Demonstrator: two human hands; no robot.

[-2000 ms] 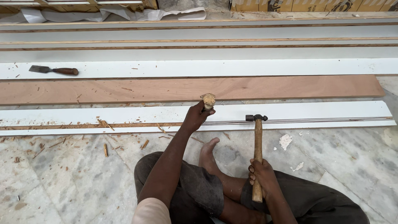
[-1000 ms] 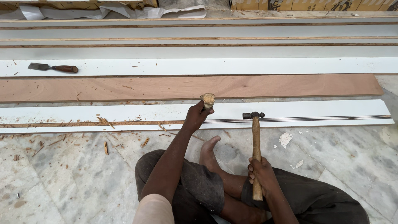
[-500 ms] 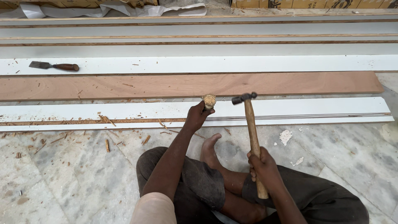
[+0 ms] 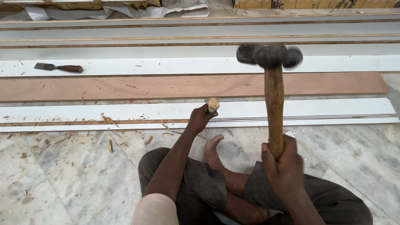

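My left hand (image 4: 200, 118) grips a chisel with a battered wooden handle end (image 4: 213, 103), set upright on the white board (image 4: 316, 110) in front of me. A thin groove runs along that board (image 4: 333, 117) to the right of the chisel. My right hand (image 4: 283, 166) holds a wooden-handled hammer by the lower shaft. Its dark metal head (image 4: 270, 55) is raised high and blurred, above and right of the chisel. I sit cross-legged on the floor with a bare foot (image 4: 212, 150) near the board's edge.
A brown plywood strip (image 4: 175, 85) lies behind the white board, then more long white and grey boards (image 4: 208, 64). A second chisel with a dark handle (image 4: 58, 67) rests at the far left. Wood chips (image 4: 110, 146) litter the marble floor (image 4: 62, 179).
The hammer has swung up from resting low near the board to a raised position. My left hand and the chisel have stayed in place.
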